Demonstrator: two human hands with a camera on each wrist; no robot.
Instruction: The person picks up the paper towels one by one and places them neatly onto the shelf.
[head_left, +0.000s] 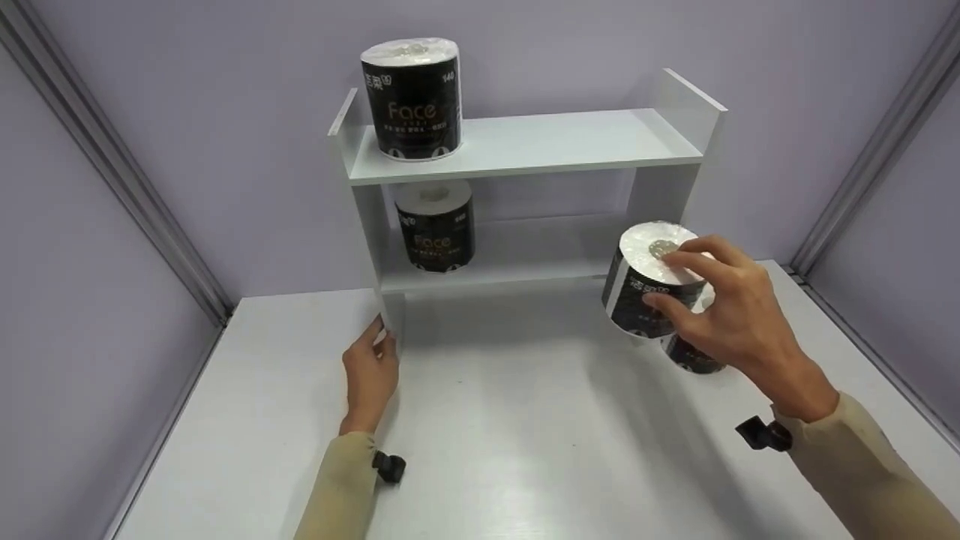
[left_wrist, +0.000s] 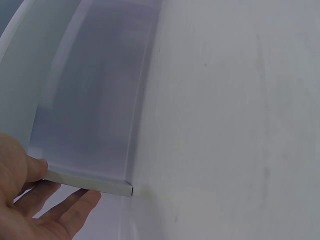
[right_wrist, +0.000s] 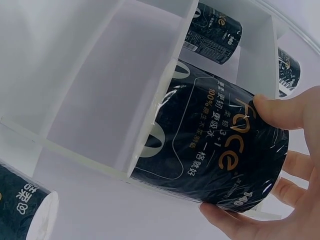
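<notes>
A white two-tier shelf [head_left: 562,142] stands on the table. My left hand [head_left: 371,371] grips the lower front edge of its left side panel; in the left wrist view, the thumb and fingers [left_wrist: 80,210] lie on opposite sides of that panel [left_wrist: 90,183]. Held in my right hand [head_left: 739,315] is a toilet paper roll [head_left: 637,300] in black and white wrapping, before the shelf's right end. The thumb presses its side and the other fingers reach over its top. The right wrist view shows this roll [right_wrist: 215,145] close up, its bottom near the lower board's edge.
One wrapped roll [head_left: 416,105] stands at the left of the top board, another [head_left: 439,232] on the lower board beneath it. A further roll [head_left: 694,356] stands on the table [head_left: 487,450], partly hidden by my right hand. Pale walls enclose the sides and back.
</notes>
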